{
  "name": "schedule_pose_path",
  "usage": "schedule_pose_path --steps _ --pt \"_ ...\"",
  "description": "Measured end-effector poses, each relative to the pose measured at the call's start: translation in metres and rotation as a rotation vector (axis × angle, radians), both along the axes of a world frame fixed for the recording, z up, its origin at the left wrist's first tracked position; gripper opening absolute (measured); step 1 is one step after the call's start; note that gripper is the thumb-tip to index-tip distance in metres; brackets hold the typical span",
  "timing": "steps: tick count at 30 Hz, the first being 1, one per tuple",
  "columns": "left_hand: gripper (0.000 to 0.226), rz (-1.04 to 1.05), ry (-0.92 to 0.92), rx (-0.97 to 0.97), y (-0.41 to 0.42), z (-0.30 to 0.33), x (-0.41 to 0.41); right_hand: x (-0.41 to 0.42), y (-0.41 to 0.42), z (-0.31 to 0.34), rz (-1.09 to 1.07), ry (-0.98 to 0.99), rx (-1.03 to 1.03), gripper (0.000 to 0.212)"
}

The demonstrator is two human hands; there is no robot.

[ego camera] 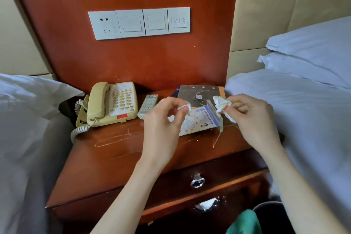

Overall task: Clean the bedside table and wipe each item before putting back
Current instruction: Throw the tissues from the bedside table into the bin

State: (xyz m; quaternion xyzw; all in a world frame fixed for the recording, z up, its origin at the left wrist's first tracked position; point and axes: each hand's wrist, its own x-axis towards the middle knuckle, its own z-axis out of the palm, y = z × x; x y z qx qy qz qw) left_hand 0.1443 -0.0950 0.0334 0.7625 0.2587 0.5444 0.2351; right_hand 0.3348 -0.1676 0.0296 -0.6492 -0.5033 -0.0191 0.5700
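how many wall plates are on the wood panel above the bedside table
4, in one row: a power socket at the left, two blank-faced switches in the middle, and a plate with two round-marked buttons at the right. None look hidden.

Print on the leaflet (199, 119), telephone (114, 102) keys and remote (148, 103) is too blurred to read.

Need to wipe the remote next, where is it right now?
In the head view the remote control lies on the bedside table, left of centre, just right of the beige telephone and left of the left hand.
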Motion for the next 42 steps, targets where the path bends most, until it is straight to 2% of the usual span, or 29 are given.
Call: schedule_pose_path --steps 3,6,10,12,17,19,23,29,31,34,36,42 --pt "0.01 -0.044 0.058 0.007 -0.017 -0.017 0.004 0.004 -0.031 -0.024 -0.047 0.04 0.0 0.032" --pt "0.015 -0.129 0.058 -0.057 -0.034 -0.035 0.012 0.01 -0.057 -0.05 -0.087 0.139 -0.036 0.021" --pt "0.014 -0.243 0.083 -0.156 -0.056 -0.06 0.028 0.015 -0.089 -0.075 -0.144 0.154 -0.072 0.017" --pt "0.014 -0.315 0.154 -0.192 -0.066 -0.074 0.038 0.02 -0.103 -0.088 -0.184 0.163 -0.111 0.015" --pt "0.019 -0.443 0.389 -0.304 -0.084 -0.115 0.065 0.038 -0.136 -0.13 -0.307 0.176 -0.273 0.033" --pt "0.019 -0.471 0.444 -0.329 -0.091 -0.129 0.076 0.043 -0.15 -0.143 -0.35 0.162 -0.346 0.032" --pt "0.015 -0.492 0.566 -0.353 -0.103 -0.154 0.095 0.049 -0.174 -0.167 -0.383 0.113 -0.51 0.013" --pt "0.008 -0.559 0.739 -0.403 -0.117 -0.193 0.111 0.057 -0.197 -0.187 -0.396 0.081 -0.691 0.019" --pt "0.013 -0.573 0.787 -0.403 -0.119 -0.2 0.114 0.058 -0.2 -0.19 -0.382 0.097 -0.745 0.021" --pt "0.032 -0.61 0.868 -0.42 -0.119 -0.205 0.115 0.058 -0.203 -0.193 -0.373 0.12 -0.754 0.026" --pt "0.037 -0.614 0.918 -0.434 -0.118 -0.207 0.115 0.057 -0.202 -0.194 -0.372 0.138 -0.745 0.027" --pt "0.02 -0.553 0.816 -0.461 -0.109 -0.193 0.103 0.057 -0.194 -0.189 -0.336 0.233 -0.601 0.019"
